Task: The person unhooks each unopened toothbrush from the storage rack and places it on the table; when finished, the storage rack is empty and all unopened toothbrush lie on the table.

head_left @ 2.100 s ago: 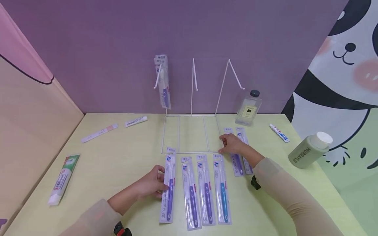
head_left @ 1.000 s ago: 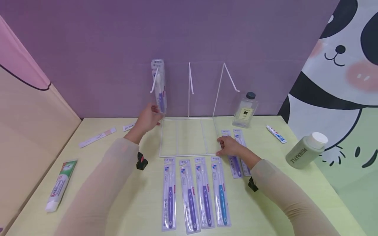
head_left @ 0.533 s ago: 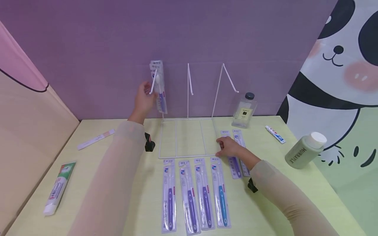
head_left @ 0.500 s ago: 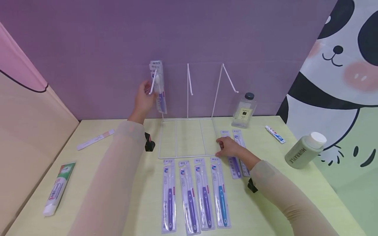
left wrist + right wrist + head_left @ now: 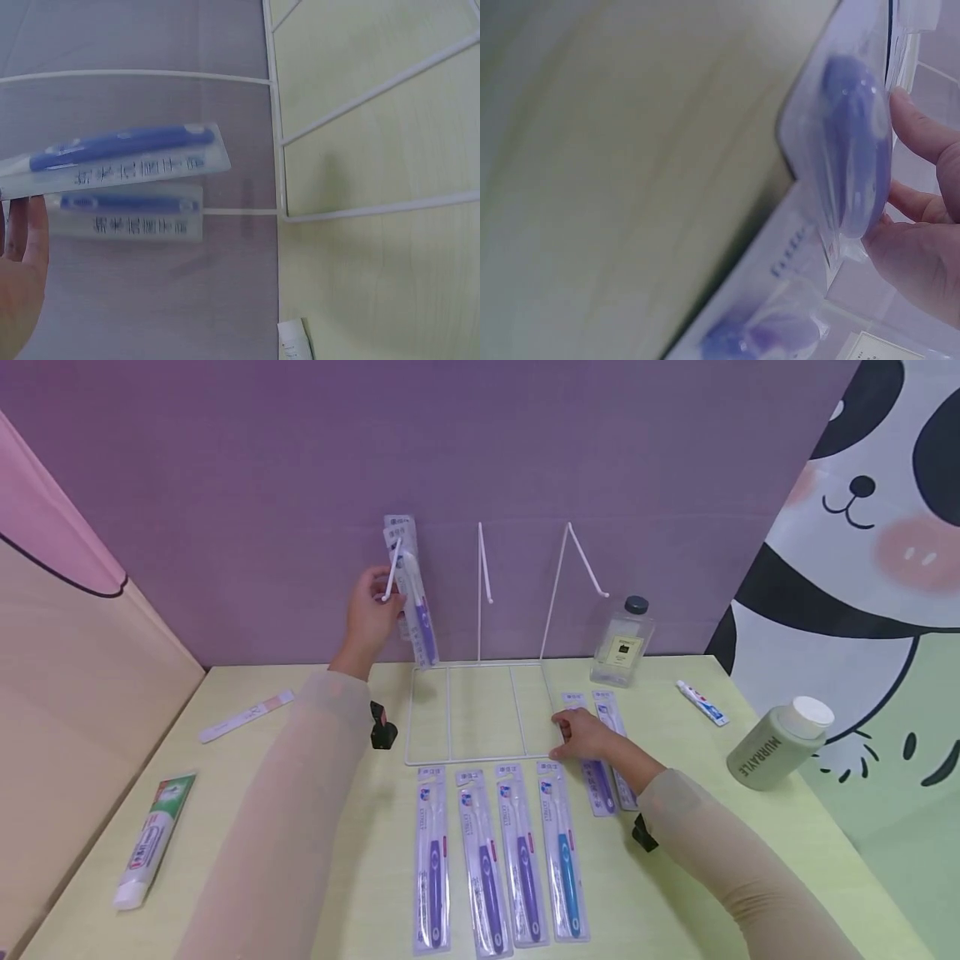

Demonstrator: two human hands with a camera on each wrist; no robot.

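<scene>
A white wire display rack (image 5: 486, 662) with three hooks stands against the wall. Two packaged toothbrushes hang on its left hook; the front toothbrush (image 5: 420, 610) tilts, lower end swung right. My left hand (image 5: 370, 618) pinches that front package by its left edge, beside the hook tip. In the left wrist view the rear package (image 5: 127, 225) hangs straight behind it. My right hand (image 5: 585, 733) grips the rack's front right corner; packaged toothbrushes (image 5: 600, 785) lie partly under that hand and wrist. Several more packaged toothbrushes (image 5: 517, 860) lie in a row before the rack, one with a blue handle.
A clear bottle with black cap (image 5: 624, 643) stands behind on the right. Further right are a small toothpaste tube (image 5: 702, 702) and a green-grey bottle (image 5: 780, 743). To the left lie a large toothpaste tube (image 5: 153, 842) and a slim pink-white packet (image 5: 246, 717).
My left hand left a toothbrush on the table and rose to the left hook. The front hanging toothbrush has swung out, lower end to the right. My right hand stayed put.
</scene>
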